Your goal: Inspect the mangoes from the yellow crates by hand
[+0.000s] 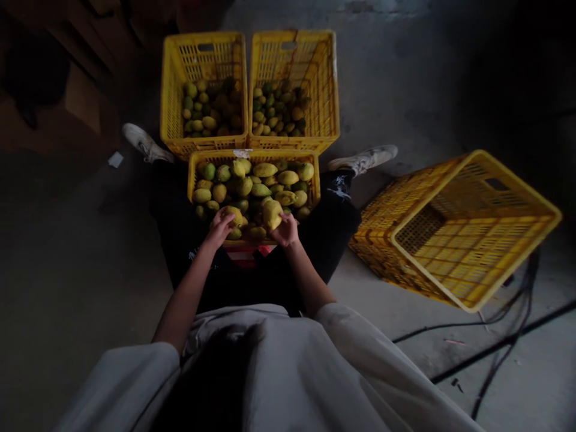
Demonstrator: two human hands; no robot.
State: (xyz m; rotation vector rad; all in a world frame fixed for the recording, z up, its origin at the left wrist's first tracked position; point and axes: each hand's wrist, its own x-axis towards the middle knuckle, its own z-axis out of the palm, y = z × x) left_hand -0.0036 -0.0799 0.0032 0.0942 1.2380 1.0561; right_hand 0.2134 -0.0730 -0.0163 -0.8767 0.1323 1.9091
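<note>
A yellow crate [191,174] full of green and yellow fruit stands between my legs. Over its near right part, my right hand [286,230] grips a yellow fruit [272,214] between thumb and fingers, raised above the others. My left hand [220,229] is at the near left part of the crate, its fingers curled around another yellowish fruit [233,216]. Whether that fruit is lifted or still rests on the pile, I cannot tell.
Beyond are two taller yellow crates, left [166,90] and right [333,90], partly filled with smaller fruit. A yellow crate [477,240] lies tilted at the right, near black cables [499,346]. Cardboard boxes [83,99] stand at the upper left.
</note>
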